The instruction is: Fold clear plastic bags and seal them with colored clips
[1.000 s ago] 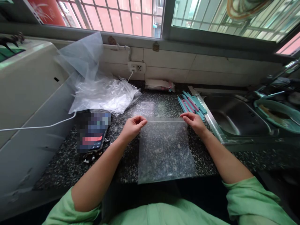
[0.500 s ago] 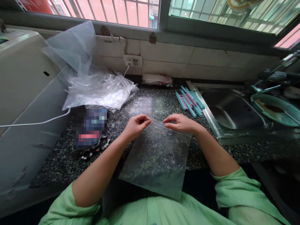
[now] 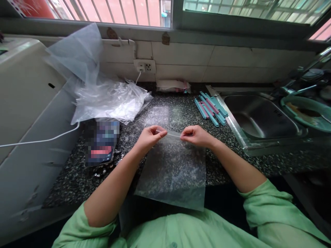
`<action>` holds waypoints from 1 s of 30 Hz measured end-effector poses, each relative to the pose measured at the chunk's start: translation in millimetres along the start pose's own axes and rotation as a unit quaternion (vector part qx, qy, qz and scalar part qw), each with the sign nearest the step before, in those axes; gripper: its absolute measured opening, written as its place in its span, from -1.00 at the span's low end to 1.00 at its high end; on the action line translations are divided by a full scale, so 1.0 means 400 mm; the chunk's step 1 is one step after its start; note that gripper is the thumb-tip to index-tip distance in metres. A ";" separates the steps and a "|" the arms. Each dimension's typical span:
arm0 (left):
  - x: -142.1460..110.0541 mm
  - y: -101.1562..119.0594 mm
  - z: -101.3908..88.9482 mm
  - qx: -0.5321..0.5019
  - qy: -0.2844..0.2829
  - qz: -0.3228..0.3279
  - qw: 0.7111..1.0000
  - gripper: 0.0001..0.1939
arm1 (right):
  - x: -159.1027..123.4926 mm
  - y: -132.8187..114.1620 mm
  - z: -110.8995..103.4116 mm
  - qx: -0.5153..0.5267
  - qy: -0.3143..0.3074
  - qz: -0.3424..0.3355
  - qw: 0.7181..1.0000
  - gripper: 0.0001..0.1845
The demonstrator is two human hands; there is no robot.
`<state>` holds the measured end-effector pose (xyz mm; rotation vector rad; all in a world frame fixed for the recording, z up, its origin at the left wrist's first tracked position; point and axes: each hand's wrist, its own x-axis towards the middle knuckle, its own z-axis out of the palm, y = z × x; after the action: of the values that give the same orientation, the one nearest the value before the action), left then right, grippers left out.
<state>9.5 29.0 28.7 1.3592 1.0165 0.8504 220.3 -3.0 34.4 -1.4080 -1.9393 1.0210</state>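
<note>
A clear plastic bag (image 3: 176,172) hangs from its top edge between my hands, over the front of the speckled counter, its lower end past the counter's edge near my shirt. My left hand (image 3: 150,137) pinches the top edge at the left between thumb and fingers. On the right, my right hand (image 3: 196,136) pinches the same edge, a short gap from the left. Beyond my right hand lies a pile of teal and pink plastic strips (image 3: 210,108), beside the sink. A pile of clear plastic bags (image 3: 111,100) lies beyond my left hand.
A phone (image 3: 102,141) with a blurred screen lies on the counter (image 3: 170,113) at the left, small shiny bits beside it. A white cable (image 3: 43,140) runs near it. At right are a steel sink (image 3: 258,119) and green basket (image 3: 307,112). A small packet (image 3: 172,86) rests by the wall.
My right hand's fingers have closed on the bag's top edge, where they were looser before. The bag's lower end has shifted slightly. The whole view has turned a little.
</note>
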 end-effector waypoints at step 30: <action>0.010 -0.009 -0.007 -0.026 -0.011 0.009 1.000 -0.74 | 0.031 0.041 -0.019 -0.058 0.036 -0.063 0.996 -0.85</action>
<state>8.2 33.6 25.0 1.3313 0.9605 0.8675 231.3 13.5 25.0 -1.3446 -2.0338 0.8000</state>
